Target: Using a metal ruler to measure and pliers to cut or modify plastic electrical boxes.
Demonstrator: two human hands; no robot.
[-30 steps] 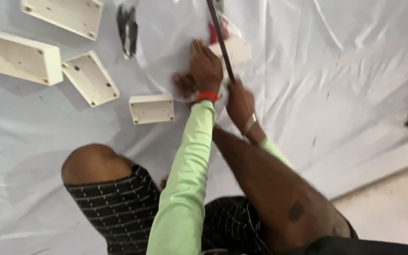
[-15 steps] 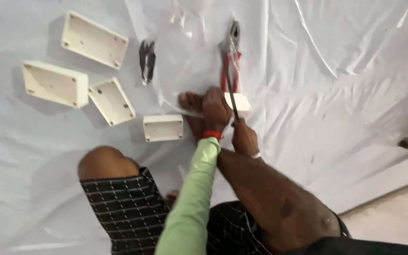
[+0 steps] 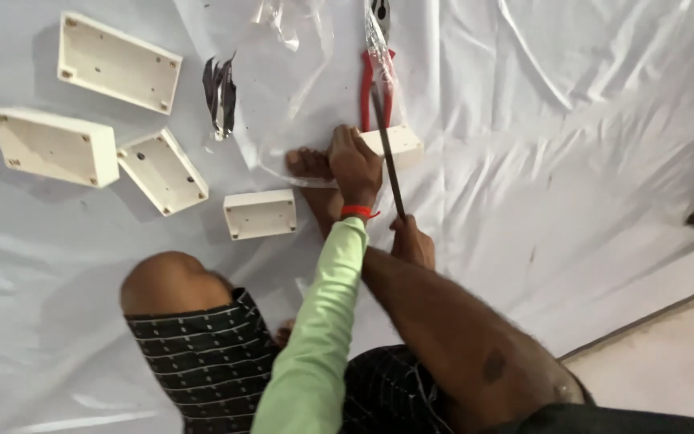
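Observation:
My left hand, in a green sleeve with a red wristband, presses down on a small white plastic box lying on the white sheet. My right hand grips the near end of a thin dark blade, which runs up across the box's edge. My bare foot rests right beside the left hand, against the box's left side. Red-handled pliers lie just beyond the box, partly under clear plastic.
Three more white boxes and a flat white lid lie to the left. A dark crumpled scrap and a clear plastic bag sit at the top. The sheet's edge meets bare floor at right.
The view has swung so the boxes and hands sit lower and further right. My left hand stays on the small box; the blade in my right hand has slid back toward me.

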